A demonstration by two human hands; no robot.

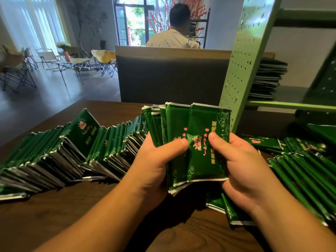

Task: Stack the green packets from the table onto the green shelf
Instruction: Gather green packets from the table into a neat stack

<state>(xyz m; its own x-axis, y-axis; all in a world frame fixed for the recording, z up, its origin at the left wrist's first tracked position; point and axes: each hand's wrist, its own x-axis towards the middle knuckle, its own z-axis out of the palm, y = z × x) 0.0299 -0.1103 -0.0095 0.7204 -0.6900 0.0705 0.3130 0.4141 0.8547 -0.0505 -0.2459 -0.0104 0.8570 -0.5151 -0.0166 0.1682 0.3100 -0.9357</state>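
- Dark wooden surface (54,215) carries long leaning rows of green packets (54,157), so most remain.
- One pile (267,79) already lies on the green shelf (291,105).
- Left hand (156,166) and right hand (241,166) grip a held bundle (203,142), thumbs in front.
- Its long axis stands upright, faces toward the wearer.

Table (54,224): packets (54,157); shelf (291,104), prob. packet stack (267,79).

The top packet (205,142) in my grips carries a column of yellow characters and some pink ones, all too blurred for me to read. The packets in the row (76,142) left of my left grip show similar print, also unreadable. No brand or number comes out.
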